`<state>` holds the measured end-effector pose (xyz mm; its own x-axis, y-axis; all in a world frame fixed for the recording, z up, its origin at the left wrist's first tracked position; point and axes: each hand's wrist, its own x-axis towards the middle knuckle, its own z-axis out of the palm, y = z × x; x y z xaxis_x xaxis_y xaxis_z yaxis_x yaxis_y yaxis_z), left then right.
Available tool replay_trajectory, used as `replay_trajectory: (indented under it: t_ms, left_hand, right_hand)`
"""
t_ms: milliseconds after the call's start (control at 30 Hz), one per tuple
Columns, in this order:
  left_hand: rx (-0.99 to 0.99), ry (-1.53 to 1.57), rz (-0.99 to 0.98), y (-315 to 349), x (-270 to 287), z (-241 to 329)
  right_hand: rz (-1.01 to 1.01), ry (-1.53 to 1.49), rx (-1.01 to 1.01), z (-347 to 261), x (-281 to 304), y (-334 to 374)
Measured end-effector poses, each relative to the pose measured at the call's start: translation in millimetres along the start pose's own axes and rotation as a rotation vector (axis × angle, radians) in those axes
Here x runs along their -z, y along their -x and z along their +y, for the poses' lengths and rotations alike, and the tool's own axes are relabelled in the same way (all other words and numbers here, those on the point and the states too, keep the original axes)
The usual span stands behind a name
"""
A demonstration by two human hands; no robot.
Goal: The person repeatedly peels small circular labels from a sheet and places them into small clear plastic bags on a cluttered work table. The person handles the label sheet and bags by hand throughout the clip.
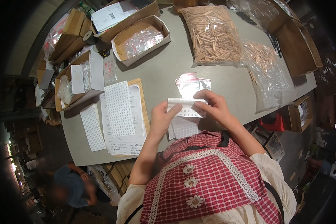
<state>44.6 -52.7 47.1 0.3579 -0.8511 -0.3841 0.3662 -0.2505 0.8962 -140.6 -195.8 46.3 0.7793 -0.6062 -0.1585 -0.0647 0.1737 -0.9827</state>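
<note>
"One printed sheet (189, 112), held up over the loose sheets (184, 128) by the apron (198, 175). Any risk?"

"It could crease or tear, I'd judge, if the pull is uneven."

"And the grip?"

"Nearly closed on both sides: the left hand (162, 116) pinches its left end, the right hand (215, 108) its upper right edge."

"Beyond that?"

"Shiny plastic bags (193, 83), which a careless knuckle might scatter; farther, a bag of wooden dowels (214, 35)."
</note>
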Motion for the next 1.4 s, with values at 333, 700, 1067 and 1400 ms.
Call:
replay_trajectory:
  t_ms: [333,700,1067,1400]
  left_hand:
    - [-0.104,0.020,0.005,3.2,3.9,-9.6]
    - [0.054,0.031,0.000,11.5,7.9,6.3]
    - [-0.125,-0.005,-0.022,6.3,10.3,-12.9]
    - [0.000,0.158,-0.088,6.5,8.3,10.5]
  right_hand:
    - [-0.069,-0.105,-0.138,0.0,-0.5,-0.9]
    - [0.015,-0.141,-0.107,6.0,-3.3,2.3]
    - [0.001,0.048,0.042,-2.1,-8.5,-0.7]
    - [0.041,0.273,0.242,1.9,-4.2,0.9]
